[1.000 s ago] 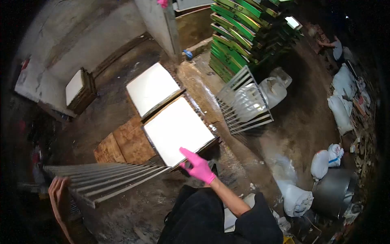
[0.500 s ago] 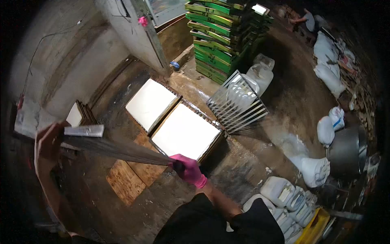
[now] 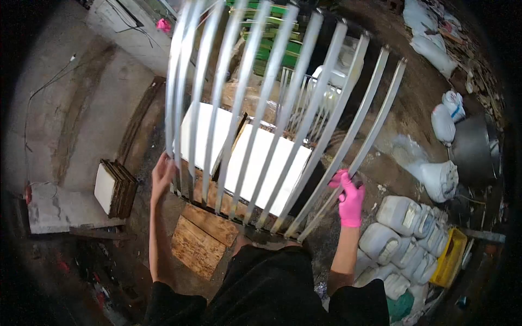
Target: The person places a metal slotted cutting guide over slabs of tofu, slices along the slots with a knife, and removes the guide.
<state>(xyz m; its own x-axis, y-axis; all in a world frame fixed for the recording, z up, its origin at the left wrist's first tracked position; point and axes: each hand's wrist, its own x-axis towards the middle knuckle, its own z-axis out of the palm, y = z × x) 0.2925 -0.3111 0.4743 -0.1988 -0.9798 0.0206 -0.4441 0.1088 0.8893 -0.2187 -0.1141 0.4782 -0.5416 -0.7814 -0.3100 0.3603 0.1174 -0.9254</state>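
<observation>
Dim workroom: grey wall [image 3: 41, 136], brown floor [image 3: 408, 103].
Wall at upper left of frame, streaked, with a broad brown band. Floor dark and stained, a whitish patch [image 3: 406, 148] at right.

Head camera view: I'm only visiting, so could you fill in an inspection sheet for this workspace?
Surface: brown floor with pale patches.
Job's things: slatted metal rack held in front of two white-topped blocks; wooden boards lie nearby.
Clutter: white jugs and yellow crate at lower right; white sacks beyond.
Grippers: none, only hands; bare left hand holds the rack's left side, pink-gloved right hand its right side.
Cables: thin cord along the left-hand wall.
Surroundings: green stack behind the rack.
</observation>
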